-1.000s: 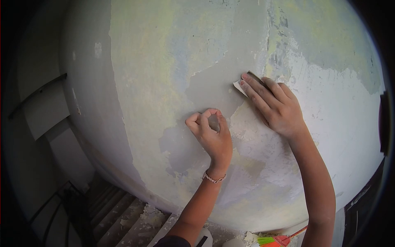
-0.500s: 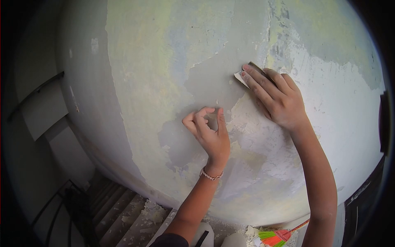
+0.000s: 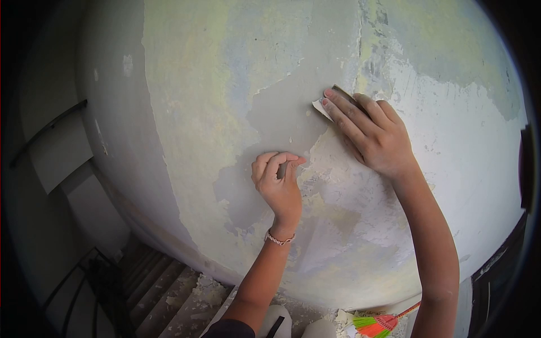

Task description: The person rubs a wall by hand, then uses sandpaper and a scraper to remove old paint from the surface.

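My right hand [image 3: 377, 135] presses a folded piece of sandpaper [image 3: 322, 109] against the wall, fingers stretched over it. A pale corner and a dark edge of the sheet show past the fingertips; the rest lies under the hand. Lower and to the left, my left hand [image 3: 278, 179] is by the wall with its fingers curled and the thumb drawn in to the index fingertip. Whether anything is pinched there is too small to tell. The wall [image 3: 197, 101] carries grey, yellowish and white patches with ragged peeling edges. A small paint flake [image 3: 291, 139] shows just above the left hand.
Stairs [image 3: 163, 298] littered with paint chips [image 3: 205, 296] descend at the lower left, beside a dark railing [image 3: 70, 287]. A handrail [image 3: 53, 122] runs along the left wall. An orange and green broom [image 3: 378, 324] lies at the bottom right.
My left thumb has folded in toward the index fingertip, and the hand is turned slightly. The right hand and sandpaper appear slightly further left in view, as does the wall.
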